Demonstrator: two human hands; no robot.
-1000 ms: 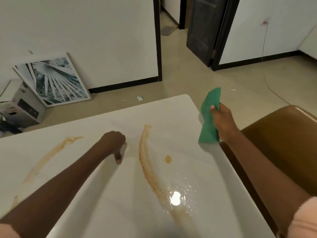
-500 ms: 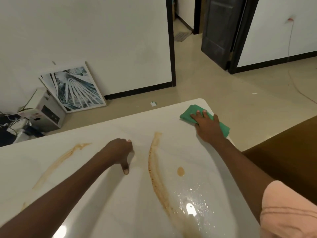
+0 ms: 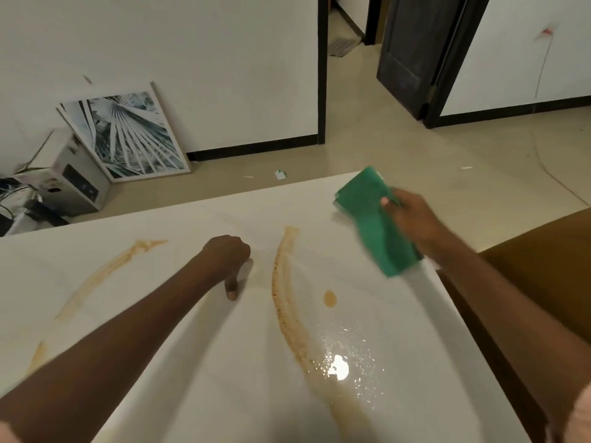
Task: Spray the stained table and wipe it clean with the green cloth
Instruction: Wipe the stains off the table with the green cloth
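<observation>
Half a second back my right hand (image 3: 415,223) pressed the green cloth (image 3: 372,222) flat at the table's (image 3: 192,362) far right corner; now it grips the cloth lifted off, hanging near the right edge. Left hand (image 3: 227,259) clenched, thumb down on the table, unmoved. Spray droplets glisten, so wiping is in hand: next I judge cloth down onto the long brown streak (image 3: 283,289).

No readable text, labels or numbers anywhere

Two bare forearms, pale pink short sleeve (image 3: 583,407) edges at both lower corners, no rings or watch visible
</observation>
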